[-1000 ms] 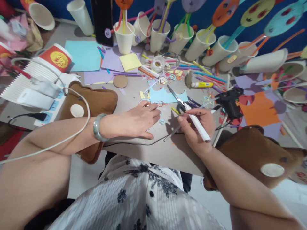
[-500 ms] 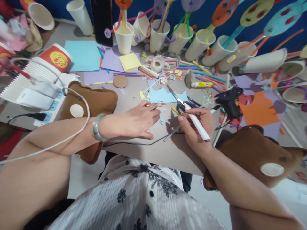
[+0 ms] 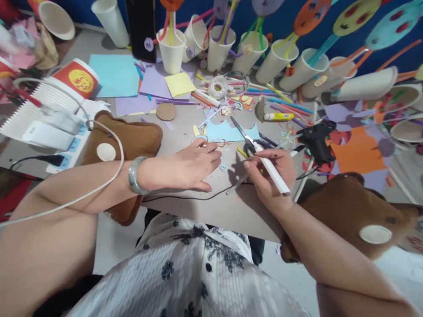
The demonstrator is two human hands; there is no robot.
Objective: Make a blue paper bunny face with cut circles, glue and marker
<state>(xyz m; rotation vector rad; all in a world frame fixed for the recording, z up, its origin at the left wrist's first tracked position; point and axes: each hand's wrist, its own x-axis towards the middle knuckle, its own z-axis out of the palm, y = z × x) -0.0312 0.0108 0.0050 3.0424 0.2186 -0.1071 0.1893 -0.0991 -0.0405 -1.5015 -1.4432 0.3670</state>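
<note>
My left hand (image 3: pixel 191 165) lies palm down on the table, fingers loosely spread, with part of a small paper cut-out peeking out beyond its knuckles. Just right of its fingertips is a small light-blue paper disc (image 3: pixel 223 168) with a heart drawn on it. In my right hand (image 3: pixel 276 171) I grip a white marker (image 3: pixel 272 169) between thumb and fingers, its back end pointing towards me. Scissors (image 3: pixel 243 132) lie partly open beyond that hand, across a cut piece of light-blue paper (image 3: pixel 216 132). A clear stick (image 3: pixel 236 184) rests beside my right thumb.
Paper cups (image 3: pixel 172 53) holding pipe cleaners and paper faces line the back. A black glue gun (image 3: pixel 317 138) lies to the right. Brown cushions (image 3: pixel 343 211) flank both arms. A white cable (image 3: pixel 120 145) crosses my left forearm near a power strip (image 3: pixel 71 145).
The view has shifted very slightly. Both hands keep nearly the same place, and the marker stays in my right hand.
</note>
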